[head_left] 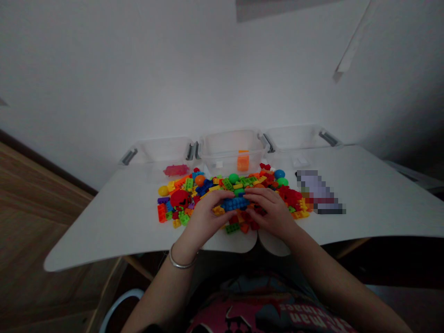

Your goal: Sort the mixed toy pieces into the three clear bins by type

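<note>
A heap of coloured toy bricks (208, 187) lies spread on the white table (114, 222). Both hands meet at the near side of the heap. My left hand (207, 216) and my right hand (271, 210) have their fingers curled around a blue studded brick piece (235, 203) held between them. A silver bangle (180, 262) sits on my left wrist. A red round piece (180, 199) lies just left of my left hand. Red and orange bricks (294, 201) lie right of my right hand.
Three clear plastic bins stand along the wall: the left bin (157, 155) holds a pink piece, the middle bin (229, 148) an orange brick, the right bin (294, 138) something small and white. A blurred-out object (321, 192) lies to the right of the heap.
</note>
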A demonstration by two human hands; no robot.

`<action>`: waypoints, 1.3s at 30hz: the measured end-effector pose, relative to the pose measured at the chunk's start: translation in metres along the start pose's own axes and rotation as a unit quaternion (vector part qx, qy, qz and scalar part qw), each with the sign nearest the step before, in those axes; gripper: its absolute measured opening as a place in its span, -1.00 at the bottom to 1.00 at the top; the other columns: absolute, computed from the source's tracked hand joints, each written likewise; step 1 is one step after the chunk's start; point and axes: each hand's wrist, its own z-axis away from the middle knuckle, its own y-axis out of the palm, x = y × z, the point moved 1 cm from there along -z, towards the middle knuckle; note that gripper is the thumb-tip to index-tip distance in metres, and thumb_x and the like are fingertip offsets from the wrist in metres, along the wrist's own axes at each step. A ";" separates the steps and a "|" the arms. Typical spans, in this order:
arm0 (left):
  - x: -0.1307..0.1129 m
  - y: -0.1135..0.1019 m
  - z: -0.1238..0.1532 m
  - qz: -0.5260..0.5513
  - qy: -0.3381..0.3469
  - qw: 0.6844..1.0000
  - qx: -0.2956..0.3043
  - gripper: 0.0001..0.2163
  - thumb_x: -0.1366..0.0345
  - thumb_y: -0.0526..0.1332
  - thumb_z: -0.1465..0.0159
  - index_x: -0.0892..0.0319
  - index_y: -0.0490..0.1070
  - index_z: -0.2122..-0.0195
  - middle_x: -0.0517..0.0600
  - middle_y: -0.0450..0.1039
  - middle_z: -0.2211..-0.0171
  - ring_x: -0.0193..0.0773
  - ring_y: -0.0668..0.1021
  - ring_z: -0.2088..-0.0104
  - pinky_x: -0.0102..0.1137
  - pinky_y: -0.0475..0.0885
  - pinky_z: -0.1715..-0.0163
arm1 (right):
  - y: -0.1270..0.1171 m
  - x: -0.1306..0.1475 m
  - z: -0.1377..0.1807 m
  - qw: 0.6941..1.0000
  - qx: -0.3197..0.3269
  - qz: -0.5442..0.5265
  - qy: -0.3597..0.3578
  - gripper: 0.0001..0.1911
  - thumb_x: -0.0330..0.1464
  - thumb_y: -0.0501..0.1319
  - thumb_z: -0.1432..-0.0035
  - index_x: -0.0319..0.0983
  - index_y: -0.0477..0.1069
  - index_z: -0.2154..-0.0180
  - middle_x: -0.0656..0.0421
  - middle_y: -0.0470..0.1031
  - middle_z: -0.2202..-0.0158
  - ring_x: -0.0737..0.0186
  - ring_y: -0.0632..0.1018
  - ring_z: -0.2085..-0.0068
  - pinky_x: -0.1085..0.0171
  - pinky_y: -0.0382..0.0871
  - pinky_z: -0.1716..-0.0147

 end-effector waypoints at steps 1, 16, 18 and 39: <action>0.001 -0.009 -0.003 0.011 -0.011 1.000 -0.022 -0.71 0.24 0.31 -0.19 0.10 0.46 0.06 0.06 0.53 0.09 -0.16 0.58 0.10 -0.21 0.54 0.08 | -0.002 -0.001 0.002 1.000 -0.006 0.016 0.004 -0.66 -0.39 0.22 -0.18 -0.13 0.44 -0.01 0.09 0.52 -0.04 0.11 0.51 -0.05 0.05 0.40 -0.05; 0.071 -0.175 -0.070 -0.078 -0.045 0.917 -0.388 -0.59 0.16 0.31 -0.22 0.18 0.33 -0.05 -0.05 0.45 -0.01 -0.40 0.52 0.31 -0.45 0.52 0.41 | -0.021 -0.026 0.056 0.979 -0.104 0.177 -0.005 -0.75 -0.47 0.25 -0.11 -0.14 0.48 0.13 0.14 0.60 0.13 0.10 0.54 0.10 0.08 0.36 0.07; 0.085 -0.179 -0.080 -0.110 -0.090 0.926 -0.349 -0.58 0.17 0.30 -0.23 0.22 0.33 -0.06 -0.05 0.46 0.04 -0.37 0.53 0.29 -0.39 0.54 0.33 | -0.019 -0.026 0.055 0.979 -0.110 0.170 -0.001 -0.75 -0.48 0.25 -0.11 -0.14 0.48 0.15 0.15 0.60 0.14 0.09 0.54 0.10 0.07 0.36 0.06; 0.124 -0.177 -0.115 -0.387 -0.319 0.863 -0.063 -0.71 0.23 0.11 -0.21 0.07 0.57 0.14 0.05 0.57 0.04 0.08 0.53 0.01 -0.09 0.34 0.02 | -0.017 -0.036 0.054 0.981 -0.104 0.136 0.086 -0.79 -0.44 0.16 -0.15 -0.14 0.49 0.19 0.13 0.58 0.13 0.06 0.53 0.07 0.00 0.32 0.00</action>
